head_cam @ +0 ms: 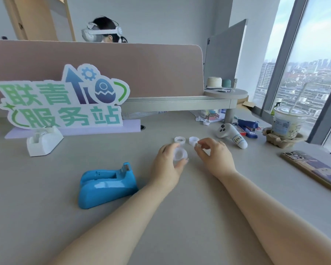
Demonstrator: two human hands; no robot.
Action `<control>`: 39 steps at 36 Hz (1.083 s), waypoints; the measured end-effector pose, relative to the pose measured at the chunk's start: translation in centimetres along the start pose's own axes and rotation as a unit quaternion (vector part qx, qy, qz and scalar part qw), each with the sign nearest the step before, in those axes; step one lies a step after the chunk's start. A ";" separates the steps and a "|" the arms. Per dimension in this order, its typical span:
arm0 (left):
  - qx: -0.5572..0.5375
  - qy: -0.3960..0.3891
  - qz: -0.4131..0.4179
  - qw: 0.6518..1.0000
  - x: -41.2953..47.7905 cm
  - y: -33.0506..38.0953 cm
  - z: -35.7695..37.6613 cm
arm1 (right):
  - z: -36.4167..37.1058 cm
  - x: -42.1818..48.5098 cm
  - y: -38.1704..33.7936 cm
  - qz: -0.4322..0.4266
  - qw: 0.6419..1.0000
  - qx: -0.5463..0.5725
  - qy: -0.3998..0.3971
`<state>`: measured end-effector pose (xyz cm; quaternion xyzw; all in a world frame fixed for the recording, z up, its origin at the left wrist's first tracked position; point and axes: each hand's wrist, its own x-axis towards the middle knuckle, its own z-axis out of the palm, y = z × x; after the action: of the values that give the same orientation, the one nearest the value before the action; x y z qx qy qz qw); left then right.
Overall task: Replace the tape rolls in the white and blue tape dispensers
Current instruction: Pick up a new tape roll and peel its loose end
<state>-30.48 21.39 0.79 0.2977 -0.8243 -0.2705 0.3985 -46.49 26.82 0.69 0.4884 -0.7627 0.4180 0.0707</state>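
Note:
The blue tape dispenser [107,184] lies on the desk at centre left, its roll slot looking empty. Further back on the left stands the white tape dispenser [44,141] with a roll seated in it. My left hand [166,165] holds a clear tape roll [180,153] between thumb and fingers. Just right of it, my right hand [214,155] pinches a small white piece [198,145] at its fingertips; I cannot tell what the piece is. Two more small clear rolls or cores [180,140] [193,140] rest on the desk right behind my hands.
A printed sign [63,100] stands behind the white dispenser. To the right lie a white controller [231,135], a blue stapler [248,127], a lidded drink cup [287,121] in a cardboard holder and a phone [313,169]. A person in a headset sits behind the partition.

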 end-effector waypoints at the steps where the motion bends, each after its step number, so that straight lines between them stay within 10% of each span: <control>1: -0.005 -0.001 0.003 1.000 -1.0 0.1 -0.6 | -0.1 -0.9 -0.5 0.006 1.000 0.017 -0.001; 12: -0.166 -0.027 -0.039 0.985 -8.2 0.0 -6.2 | -1.2 -10.0 -8.9 0.068 0.961 0.266 -0.036; 39: -0.251 -0.041 -0.072 0.964 -7.5 1.0 -6.2 | -2.1 -10.2 -8.4 0.092 0.927 0.346 -0.108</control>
<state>-21.88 26.06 1.10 0.2353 -0.7218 -0.5090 0.4057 -35.14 33.86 1.51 0.4525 -0.6150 0.6056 -0.2243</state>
